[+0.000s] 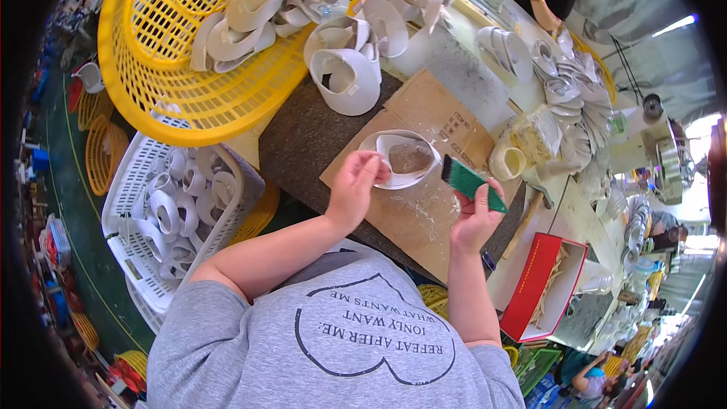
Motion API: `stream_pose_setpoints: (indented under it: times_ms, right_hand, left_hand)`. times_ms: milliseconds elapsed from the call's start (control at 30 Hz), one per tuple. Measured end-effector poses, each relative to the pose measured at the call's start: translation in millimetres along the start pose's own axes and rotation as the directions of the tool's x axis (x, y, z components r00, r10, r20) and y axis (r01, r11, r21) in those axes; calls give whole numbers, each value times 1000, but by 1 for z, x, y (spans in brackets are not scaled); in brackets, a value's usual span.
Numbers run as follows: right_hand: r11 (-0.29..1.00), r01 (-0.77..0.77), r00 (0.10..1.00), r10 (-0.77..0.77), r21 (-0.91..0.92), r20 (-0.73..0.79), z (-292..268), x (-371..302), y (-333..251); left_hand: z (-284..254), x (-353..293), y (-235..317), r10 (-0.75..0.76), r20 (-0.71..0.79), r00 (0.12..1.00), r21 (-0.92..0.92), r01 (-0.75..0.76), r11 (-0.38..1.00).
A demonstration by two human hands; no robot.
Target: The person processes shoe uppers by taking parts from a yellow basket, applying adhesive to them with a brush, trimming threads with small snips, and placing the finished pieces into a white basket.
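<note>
A white curved band (410, 138), shaped like a cap visor, stands on a worn cardboard sheet (382, 216) in front of me. My left hand (356, 185) is at its left side, with thumb and fingers pinched on the band's edge. In my right hand (474, 216) is a green flat brush (471, 180) with a dark end. That end points up and left, near the band's right side but apart from it. My right thumb and fingers are wrapped round its lower part.
A big yellow basket (204, 117) at the far left bears white bands. Below it stands a white crate (121, 212) of white rings. To the right are a pale cup (507, 161) and a red box (530, 280) of thin sticks. Another person's arm (539, 7) reaches in at far right.
</note>
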State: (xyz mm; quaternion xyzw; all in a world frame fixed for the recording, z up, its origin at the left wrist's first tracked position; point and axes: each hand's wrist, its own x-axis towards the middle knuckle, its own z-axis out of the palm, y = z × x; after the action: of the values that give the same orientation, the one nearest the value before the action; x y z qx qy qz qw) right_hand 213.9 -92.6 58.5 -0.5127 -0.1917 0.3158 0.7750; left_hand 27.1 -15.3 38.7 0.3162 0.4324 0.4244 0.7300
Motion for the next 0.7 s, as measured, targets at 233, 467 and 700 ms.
stream_pose_setpoints:
  times_ms: [233, 467, 700]
  right_hand:
    - [993, 61, 969, -36, 98, -246, -38, 15, -29]
    - [982, 85, 929, -141, -171, -343, -104, 58, -48]
    - [833, 84, 936, -254, -547, -243, -118, 129, -25]
  left_hand:
    - [71, 54, 3, -451, 232, 862, -249, 501, 829]
    - [61, 15, 48, -308, 255, 917, -190, 360, 914]
    - [44, 14, 26, -333, 357, 873, 176, 287, 942]
